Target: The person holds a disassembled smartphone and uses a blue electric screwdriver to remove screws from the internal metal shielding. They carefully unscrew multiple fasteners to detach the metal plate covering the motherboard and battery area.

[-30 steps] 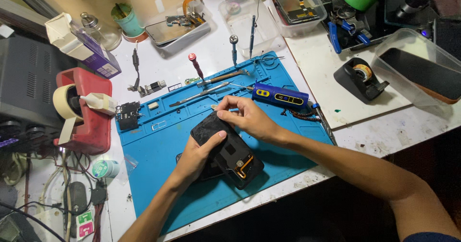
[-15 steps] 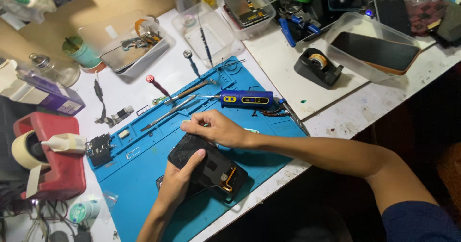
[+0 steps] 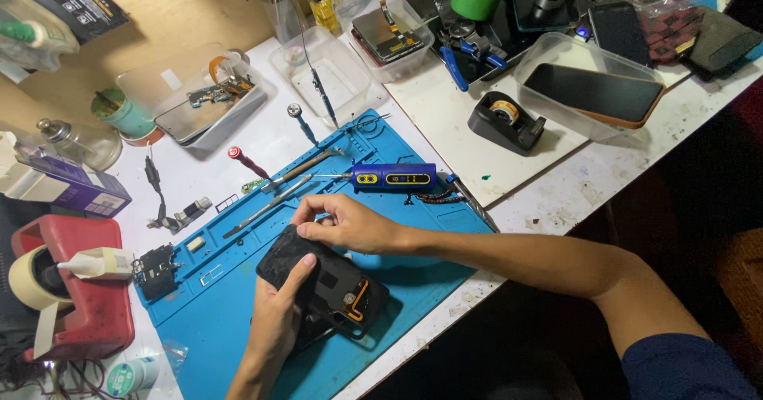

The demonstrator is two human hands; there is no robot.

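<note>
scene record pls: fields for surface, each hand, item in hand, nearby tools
surface: blue work mat on a white table
left hand: left hand grips the opened black phone from below, thumb on its back
right hand: right hand rests on the phone's upper edge, fingers pinched
item state: phone lies on the mat, inner parts and an orange cable showing
nearby tools: blue electric screwdriver, metal pry tools, black tape dispenser

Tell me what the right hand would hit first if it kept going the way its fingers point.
The right hand points left across the blue mat. Probably the long metal pry tools lie first in that line; depth is unclear.
</note>
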